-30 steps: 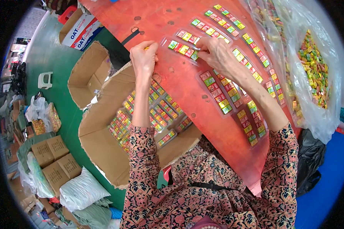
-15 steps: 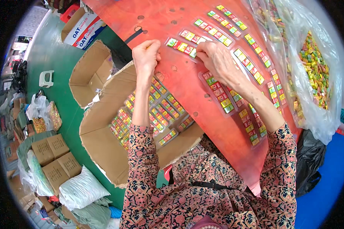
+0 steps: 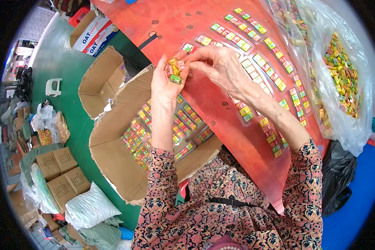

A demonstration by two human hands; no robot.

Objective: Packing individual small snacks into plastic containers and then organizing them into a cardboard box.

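Observation:
My left hand is turned palm up over the table's left edge, cupped around several small wrapped pieces in yellow, green and red. My right hand reaches across to it, thumb and forefinger pinched beside the left fingertips; whatever lies in that pinch is too small or hidden to make out. Beneath and beyond the right hand, clear plastic trays filled with rows of similar pieces lie on the red table. One tray is partly covered by my fingers.
At the left table edge stands an open cardboard carton holding many filled trays. Another open carton sits beyond it. A large clear bag of loose pieces rests at the right. Closed boxes and a white sack are on the floor.
My left hand has turned from a closed fist to palm up, showing the wrapped pieces. My right hand has moved left from the trays to meet it.

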